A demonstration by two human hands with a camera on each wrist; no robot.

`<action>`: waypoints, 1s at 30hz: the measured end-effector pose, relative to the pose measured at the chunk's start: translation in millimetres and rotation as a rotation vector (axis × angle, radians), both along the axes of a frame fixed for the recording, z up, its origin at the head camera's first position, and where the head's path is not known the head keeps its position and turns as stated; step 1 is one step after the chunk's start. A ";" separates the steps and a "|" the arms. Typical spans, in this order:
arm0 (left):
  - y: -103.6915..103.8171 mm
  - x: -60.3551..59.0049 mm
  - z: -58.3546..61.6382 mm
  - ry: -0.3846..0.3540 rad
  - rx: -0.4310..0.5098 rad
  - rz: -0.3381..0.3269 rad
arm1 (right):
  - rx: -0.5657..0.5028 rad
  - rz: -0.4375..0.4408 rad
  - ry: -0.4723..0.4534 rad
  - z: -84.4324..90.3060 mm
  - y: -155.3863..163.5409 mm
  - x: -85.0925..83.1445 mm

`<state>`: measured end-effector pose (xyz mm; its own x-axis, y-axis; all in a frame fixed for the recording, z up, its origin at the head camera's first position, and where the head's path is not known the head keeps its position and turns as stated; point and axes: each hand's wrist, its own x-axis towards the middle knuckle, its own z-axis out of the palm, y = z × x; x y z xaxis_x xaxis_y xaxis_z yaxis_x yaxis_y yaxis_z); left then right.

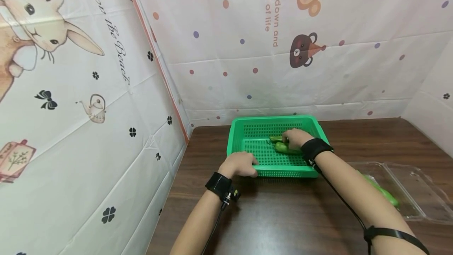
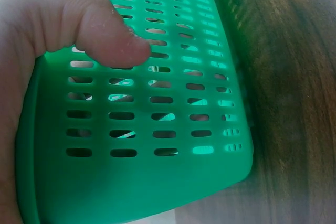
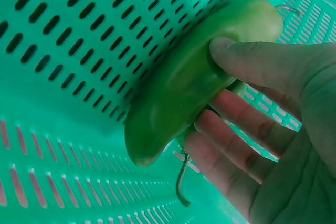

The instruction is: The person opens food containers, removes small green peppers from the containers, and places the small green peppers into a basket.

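Observation:
A green plastic basket (image 1: 244, 170) with slotted walls stands on the table in the head view. My left hand (image 1: 241, 163) grips its near rim at the left, the thumb (image 2: 118, 40) lying along the outer wall in the left wrist view; the other fingers are hidden there. Inside, at the right, two green peppers lie side by side, the nearer one (image 3: 194, 82) large in the right wrist view, the other mostly covered. My right hand (image 1: 298, 139) reaches over them, its thumb at the nearer pepper and its fairly straight fingers along that pepper's side.
A clear hinged plastic box (image 1: 412, 207) lies open at the right of the brown wood table (image 1: 269, 215), with a green pepper (image 1: 387, 196) in it, partly behind my right forearm. Printed sheets (image 1: 219, 89) hang behind and at the left.

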<state>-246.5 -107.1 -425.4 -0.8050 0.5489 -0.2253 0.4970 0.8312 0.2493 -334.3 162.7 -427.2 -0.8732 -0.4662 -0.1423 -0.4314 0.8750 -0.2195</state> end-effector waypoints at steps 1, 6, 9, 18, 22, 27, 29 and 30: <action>0.2 0.4 -0.4 -0.001 0.004 0.001 | -0.005 0.008 0.003 -0.4 1.3 0.0; -0.4 -0.1 0.4 -0.007 0.023 -0.015 | -0.031 0.013 0.009 0.7 5.8 -1.4; -1.2 -0.7 0.9 0.000 0.023 -0.026 | -0.039 0.007 0.004 3.0 5.9 -2.6; -1.1 3.0 0.4 -0.016 0.030 -0.002 | -0.040 0.018 0.003 15.5 3.6 1.0; -0.4 4.9 0.8 -0.020 0.029 0.011 | -0.085 0.028 0.030 26.4 6.9 7.4; -0.5 4.7 0.4 -0.026 0.020 0.016 | -0.133 0.033 0.070 44.3 12.1 16.7; -0.7 4.1 -0.1 -0.024 0.023 0.011 | -0.141 0.025 0.091 50.7 14.3 19.7; -0.5 3.9 -0.1 -0.021 0.024 0.008 | -0.145 0.018 0.098 53.9 15.1 21.4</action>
